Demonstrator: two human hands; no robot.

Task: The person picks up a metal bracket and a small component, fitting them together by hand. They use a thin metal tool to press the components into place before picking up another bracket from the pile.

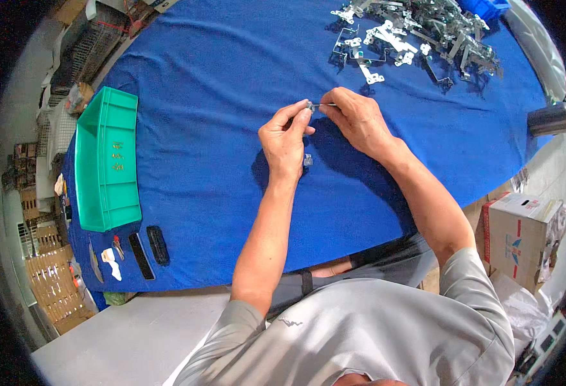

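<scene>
We record cloth [212, 128] plain deep blue; held piece [311, 107] silvery; heaped parts [463, 45] silver-grey, some glinting white. We log tray [121, 193] bright green, shirt [366, 315] light grey, cylinder [548, 120] dark grey, carton [498, 235] off-white with red and blue markings.

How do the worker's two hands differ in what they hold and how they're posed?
The left hand pinches a small shiny part; the right hand pinches a thin piece, too small to identify. The left hand points mostly up the picture, thumb side showing; the right hand slants toward the upper left, its back showing. Both are bare, over the blue cloth.
</scene>
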